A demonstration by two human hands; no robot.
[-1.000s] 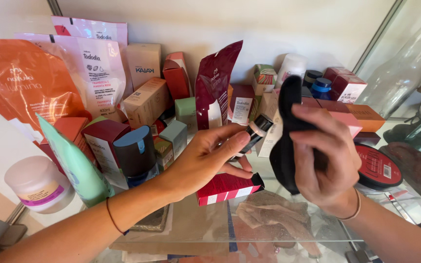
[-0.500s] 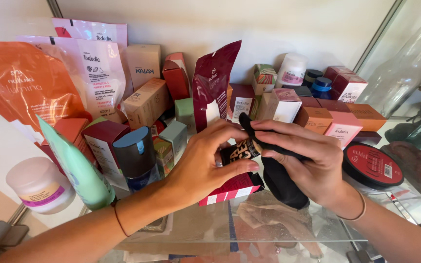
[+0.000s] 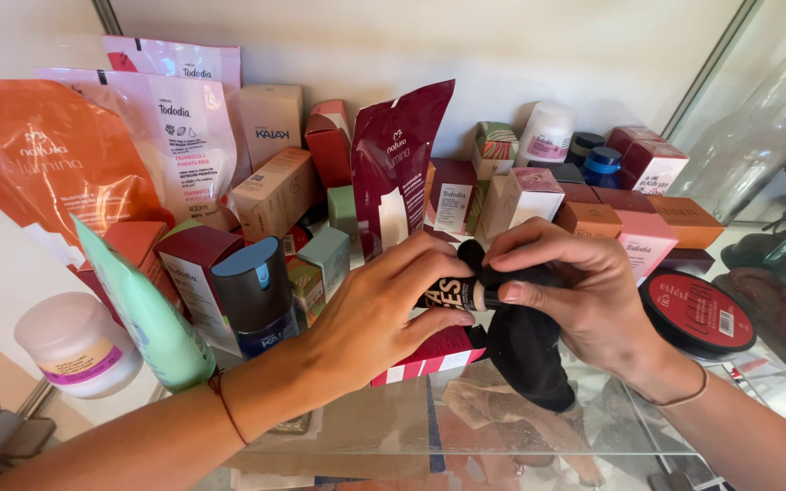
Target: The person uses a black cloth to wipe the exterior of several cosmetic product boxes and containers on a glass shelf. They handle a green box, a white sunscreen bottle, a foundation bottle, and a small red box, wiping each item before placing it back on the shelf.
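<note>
Here, both hands hold a small tube and a black cloth above a glass shelf crowded with cosmetics.

The left hand (image 3: 370, 314) pinches a small dark tube (image 3: 455, 293) between thumb and curled fingers; the tube lies roughly level between the two hands. The right hand (image 3: 584, 291) grips the black cloth (image 3: 525, 350), its fingers pressed together over the top fold and its thumb touching the tube's end. The cloth hangs down below both hands, over the glass shelf (image 3: 411, 427). A red and white striped box (image 3: 425, 355) lies just beneath the left hand. A dark blue bottle (image 3: 256, 295) and a green tube (image 3: 143, 314) stand to the left; a round red-lidded tin (image 3: 698, 314) lies to the right.
</note>
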